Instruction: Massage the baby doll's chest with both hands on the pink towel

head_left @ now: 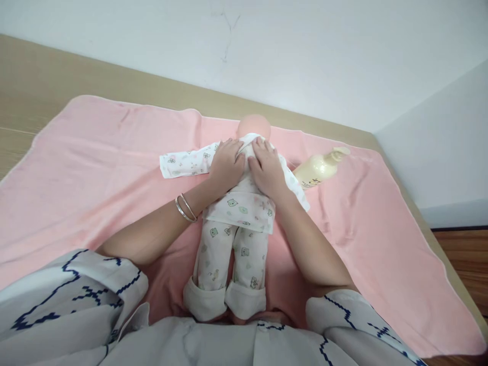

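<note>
A baby doll [254, 125] lies on a pink blanket [125, 147], its bald head away from me and its feet close to my body. It wears a white printed top [244, 211] and matching trousers [249, 254] with turned-up cuffs. My left hand [227, 161] rests flat on the upper part of the top, a little left of its middle. Beside it, my right hand [267, 165] lies on the right half, fingers stretched toward the doll's neck. Both hands touch the cloth with fingers extended. Which way the doll faces I cannot tell.
Right of the doll, a cream pump bottle [318, 168] is on the blanket, partly hidden by the top's sleeve. The blanket covers much of a light wooden surface [41, 66], with a white wall [290, 56] behind. Dark brown wood [463, 254] shows at the far right.
</note>
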`<state>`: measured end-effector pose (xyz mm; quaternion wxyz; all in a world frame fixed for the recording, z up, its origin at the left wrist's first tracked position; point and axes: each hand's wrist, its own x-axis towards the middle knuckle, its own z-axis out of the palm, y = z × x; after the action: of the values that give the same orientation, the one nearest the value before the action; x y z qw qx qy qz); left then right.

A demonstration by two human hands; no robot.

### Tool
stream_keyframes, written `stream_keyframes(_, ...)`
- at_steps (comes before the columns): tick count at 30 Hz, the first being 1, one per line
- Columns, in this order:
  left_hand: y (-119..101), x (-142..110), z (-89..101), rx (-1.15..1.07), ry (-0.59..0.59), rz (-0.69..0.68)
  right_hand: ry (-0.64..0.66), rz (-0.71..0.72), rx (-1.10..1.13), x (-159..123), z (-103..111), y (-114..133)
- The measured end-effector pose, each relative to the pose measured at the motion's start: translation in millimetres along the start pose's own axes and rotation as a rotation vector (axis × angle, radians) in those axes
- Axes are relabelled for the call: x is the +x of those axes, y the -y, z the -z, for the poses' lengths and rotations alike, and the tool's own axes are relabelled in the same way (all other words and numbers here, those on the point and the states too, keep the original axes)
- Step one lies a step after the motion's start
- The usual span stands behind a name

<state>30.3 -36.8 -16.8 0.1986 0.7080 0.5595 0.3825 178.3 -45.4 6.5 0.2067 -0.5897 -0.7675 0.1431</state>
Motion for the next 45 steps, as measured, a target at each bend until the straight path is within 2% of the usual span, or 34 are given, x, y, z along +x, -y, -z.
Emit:
stream_keyframes(2,1,0,-0.7,-0.005,0.0,0.022,0.003,-0.083,-0.046,-2,4,1)
stream_keyframes(5,1,1,-1.1,0.01,-0.007,0.058,-0.02,-0.146,-0.152,-22,0,24)
stream_keyframes(9,1,2,0.3,0.005,0.005,0.029,0.0,-0.001,-0.209,-48,-10,55)
stream_keyframes(11,2,3,0.6,0.009,0.008,0.018,0.028,0.028,-0.176,-44,-8,52)
stream_keyframes(13,2,3,0.3,0.037,0.008,0.011,0.054,0.016,-0.12,-29,-1,36)
stream_keyframes(16,2,2,-1.0,0.06,0.005,-0.003,0.048,-0.107,-0.075,-8,9,11)
stream_keyframes(18,2,1,-2.2,0.055,0.001,-0.004,0.025,-0.155,-0.086,-6,10,7)
stream_keyframes(22,4,2,-4.5,0.132,-0.019,0.028,-0.022,-0.082,-0.223,-31,-2,33)
stream_keyframes(24,5,2,-5.0,0.197,-0.015,0.049,0.005,-0.001,-0.266,-42,-5,48)
stream_keyframes(26,4,2,-4.2,0.247,0.004,0.062,0.058,0.034,-0.262,-42,-5,53)
stream_keyframes(29,-4,-2,0.5,0.297,0.039,0.045,0.093,-0.002,-0.2,-25,3,37)
stream_keyframes(33,-26,-13,12.1,0.32,0.15,-0.035,0.031,-0.096,-0.131,-1,10,6)
stream_keyframes(36,-36,-15,21.5,0.312,0.226,-0.119,0.034,-0.098,-0.144,-2,11,3)
stream_keyframes(38,-34,-10,26.2,0.279,0.247,-0.113,0.064,-0.096,-0.205,-11,12,13)
stream_keyframes(42,-15,10,30.7,0.189,0.236,-0.028,0.12,-0.028,-0.347,-36,15,40)
stream_keyframes(45,-7,17,30.8,0.175,0.226,0.045,0.111,0.032,-0.33,-41,16,43)
